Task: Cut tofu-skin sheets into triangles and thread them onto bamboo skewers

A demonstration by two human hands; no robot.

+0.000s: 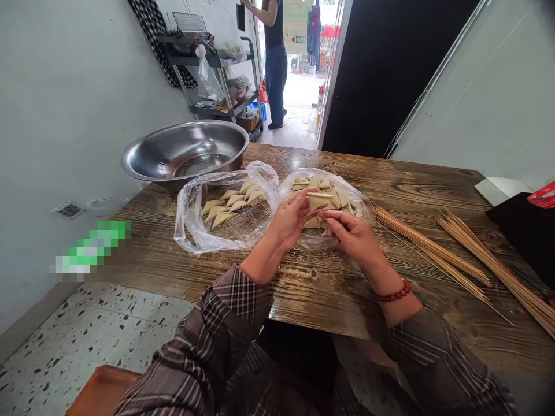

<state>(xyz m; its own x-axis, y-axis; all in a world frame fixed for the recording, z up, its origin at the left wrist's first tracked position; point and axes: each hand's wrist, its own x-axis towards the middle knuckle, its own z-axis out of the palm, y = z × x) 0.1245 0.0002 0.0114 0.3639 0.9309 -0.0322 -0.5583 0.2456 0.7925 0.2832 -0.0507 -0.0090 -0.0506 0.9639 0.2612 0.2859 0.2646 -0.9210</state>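
My left hand pinches a folded beige piece that looks like tofu sheet, held up over the right-hand plastic bag. Close beside it, my right hand has its thumb and fingers closed on a thin bamboo skewer, mostly hidden by the fingers. More loose beige pieces lie in that bag, partly behind my hands. On the left-hand plastic bag, folded triangles sit in rows on skewers, whose bare ends point toward me.
Two bundles of bamboo skewers lie on the wooden table at right, near a black container. A large steel basin stands at the back left. Beyond are a loaded cart and a person by the doorway.
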